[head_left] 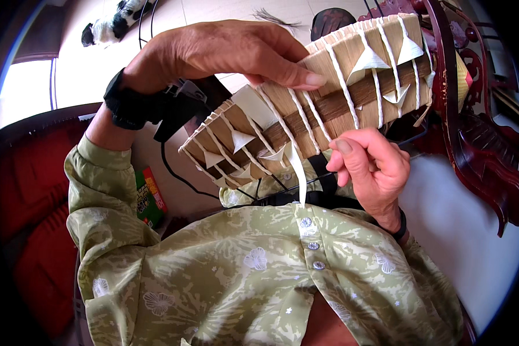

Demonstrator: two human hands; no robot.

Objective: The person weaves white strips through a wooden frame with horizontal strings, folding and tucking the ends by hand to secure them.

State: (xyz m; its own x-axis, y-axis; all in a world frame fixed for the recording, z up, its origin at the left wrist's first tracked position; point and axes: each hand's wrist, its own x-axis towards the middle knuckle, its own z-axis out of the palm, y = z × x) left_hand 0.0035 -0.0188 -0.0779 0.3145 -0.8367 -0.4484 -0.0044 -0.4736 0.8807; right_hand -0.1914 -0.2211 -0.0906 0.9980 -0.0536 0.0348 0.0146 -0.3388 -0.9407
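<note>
A woven basket-like piece (360, 95), made of tan and brown flat strips crossed by white twisted cords, is tilted in front of my chest. Small white folded triangles stick out from several of the cords. My left hand (230, 55) grips its upper edge, thumb on the near face and fingers hidden behind. Just below the lower edge is my right hand (378, 164), fingers curled and thumb pressed to the forefinger; anything pinched there is too small to make out. A loose white strip (299, 173) hangs from the piece, left of my right hand.
A carved dark red wooden chair (450, 115) stands at the right, close to the piece. Red furniture (34, 230) is at the left, near a green and red package (150, 196). A black and white dog (118, 23) lies on the tiled floor. Black cables (173, 167) run below my left wrist.
</note>
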